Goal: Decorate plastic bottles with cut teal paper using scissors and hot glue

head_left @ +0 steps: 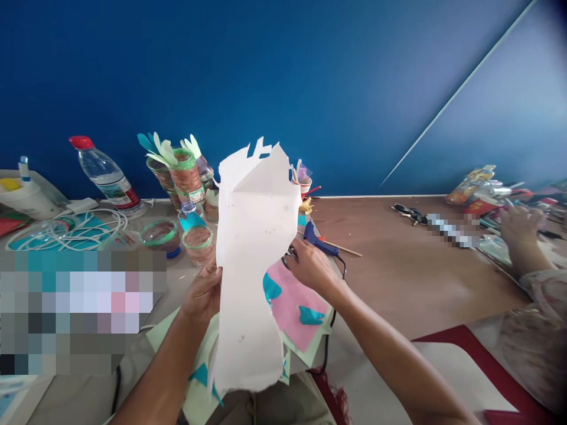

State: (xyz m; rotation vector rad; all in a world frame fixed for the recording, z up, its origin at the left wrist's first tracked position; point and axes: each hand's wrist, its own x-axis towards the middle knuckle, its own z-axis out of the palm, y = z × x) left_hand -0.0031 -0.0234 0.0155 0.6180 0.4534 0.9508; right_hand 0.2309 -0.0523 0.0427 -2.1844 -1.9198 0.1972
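A large sheet of white paper (257,254) with a ragged, cut top edge stands upright in front of me. My left hand (204,292) grips its left edge, thumb in front and fingers behind. At the paper's right edge, my right hand (310,265) is closed round the dark handles of what look like scissors (289,255); their blades are hidden. Beneath lie pink paper (295,295) with blue scraps (311,315) and pale green sheets (199,407). A blue glue gun (321,241) rests just beyond my right hand.
Brown-wrapped cups (185,171) with paper petals, a low jar (160,235) and a red-capped bottle (106,174) stand at left, near a coiled white cable (84,227). A wooden stick (343,247) lies by the glue gun. Another person's hand (522,233) is at far right.
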